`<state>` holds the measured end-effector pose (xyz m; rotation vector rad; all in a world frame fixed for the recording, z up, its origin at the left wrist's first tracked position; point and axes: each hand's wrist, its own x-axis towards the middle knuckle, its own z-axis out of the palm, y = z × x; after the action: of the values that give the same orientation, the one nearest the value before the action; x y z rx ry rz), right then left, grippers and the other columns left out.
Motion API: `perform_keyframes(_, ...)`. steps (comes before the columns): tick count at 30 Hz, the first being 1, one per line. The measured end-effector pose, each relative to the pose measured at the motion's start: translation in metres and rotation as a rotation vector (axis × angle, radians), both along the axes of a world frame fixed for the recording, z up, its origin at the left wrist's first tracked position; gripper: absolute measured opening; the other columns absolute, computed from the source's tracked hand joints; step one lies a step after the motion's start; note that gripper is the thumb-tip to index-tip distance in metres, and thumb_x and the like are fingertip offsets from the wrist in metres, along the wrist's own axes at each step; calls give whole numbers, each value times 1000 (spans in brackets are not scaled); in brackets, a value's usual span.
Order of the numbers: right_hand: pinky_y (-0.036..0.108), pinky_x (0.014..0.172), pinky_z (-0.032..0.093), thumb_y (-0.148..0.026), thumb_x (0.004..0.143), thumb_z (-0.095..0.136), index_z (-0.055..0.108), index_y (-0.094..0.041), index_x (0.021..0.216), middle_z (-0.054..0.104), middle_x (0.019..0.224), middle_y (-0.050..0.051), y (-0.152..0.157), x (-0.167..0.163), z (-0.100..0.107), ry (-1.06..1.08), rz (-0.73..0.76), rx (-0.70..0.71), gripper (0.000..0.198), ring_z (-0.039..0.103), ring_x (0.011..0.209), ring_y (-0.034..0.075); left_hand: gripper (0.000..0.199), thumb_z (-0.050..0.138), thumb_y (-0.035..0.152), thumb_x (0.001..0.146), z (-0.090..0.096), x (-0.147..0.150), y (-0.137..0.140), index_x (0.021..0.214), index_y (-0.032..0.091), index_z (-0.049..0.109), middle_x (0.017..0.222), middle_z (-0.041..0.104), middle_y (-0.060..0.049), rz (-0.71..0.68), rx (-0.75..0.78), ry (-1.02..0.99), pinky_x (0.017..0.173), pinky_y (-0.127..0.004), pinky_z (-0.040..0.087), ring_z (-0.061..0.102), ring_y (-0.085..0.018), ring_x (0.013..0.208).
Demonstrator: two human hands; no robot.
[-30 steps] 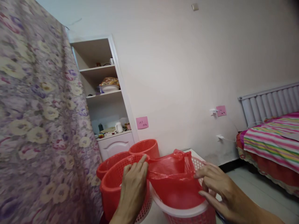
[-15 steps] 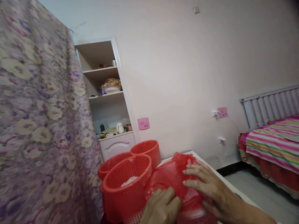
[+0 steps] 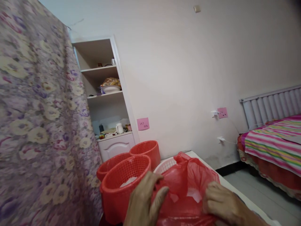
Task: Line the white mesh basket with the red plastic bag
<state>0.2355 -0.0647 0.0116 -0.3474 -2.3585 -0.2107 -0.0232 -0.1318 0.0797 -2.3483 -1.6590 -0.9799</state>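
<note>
The red bag point(image 3: 188, 191) lies low and near, between both hands, over the white basket point(image 3: 166, 164) on the worktop point(image 3: 237, 191). The left hand point(image 3: 145, 201) pinches its left edge, the right hand point(image 3: 223, 205) its right edge; both equally near. Red baskets point(image 3: 124, 182) stand just left.

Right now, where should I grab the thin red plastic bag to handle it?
Grip the red plastic bag at its loose bunched top edge, coming from above. That edge stands up free over the white mesh basket; the left hand and right hand already cover its sides.
</note>
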Motion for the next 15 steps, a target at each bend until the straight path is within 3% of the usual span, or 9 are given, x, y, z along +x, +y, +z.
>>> perform_keyframes(3, 30, 64, 39, -41, 96, 15, 54, -21, 78, 60, 68, 3, -2, -14, -5, 50, 46, 31, 47, 54, 65, 15, 59, 52, 50, 82, 2, 1, 22, 133, 23, 40, 131, 53, -13, 161, -84, 31, 97, -44, 40, 50, -28, 119)
perform_keyframes(5, 28, 59, 37, -42, 96, 8, 53, -21, 73, 58, 62, 2, 0, -18, -7, 115, 79, 80, 55, 52, 59, 14, 71, 58, 43, 78, -3, 0, 39, 139, 17, 34, 137, 49, -18, 249, -107, 168, 101, -50, 35, 44, -34, 125)
perform_keyframes(7, 27, 57, 36, -42, 96, 8, 53, -21, 71, 58, 60, 1, 2, -16, -8, 146, 84, 106, 55, 51, 57, 13, 53, 57, 31, 78, -8, -2, 54, 128, 16, 49, 122, 61, -18, 311, -112, 260, 93, -46, 40, 54, -34, 115)
perform_keyframes(9, 26, 57, 37, -42, 96, 9, 54, -21, 72, 58, 59, 1, 4, -12, -8, 146, 78, 106, 56, 52, 57, 13, 24, 51, 22, 79, -9, -5, 65, 98, 19, 65, 92, 72, -10, 310, -147, 268, 75, -34, 45, 66, -26, 90)
perform_keyframes(11, 26, 58, 38, -42, 96, 10, 55, -20, 72, 59, 60, 1, 7, -9, -10, 128, 54, 95, 55, 52, 58, 13, 19, 45, 21, 82, -5, -12, 75, 73, 20, 62, 73, 71, -4, 300, -164, 236, 61, -26, 41, 67, -20, 73)
perform_keyframes(15, 25, 54, 36, -36, 97, 10, 49, -20, 62, 54, 53, -2, 16, -7, -25, 199, 11, 189, 55, 48, 52, 11, 24, 37, 29, 89, 14, -36, 93, 83, 20, 58, 82, 71, -6, 433, -37, 167, 64, -26, 39, 66, -20, 81)
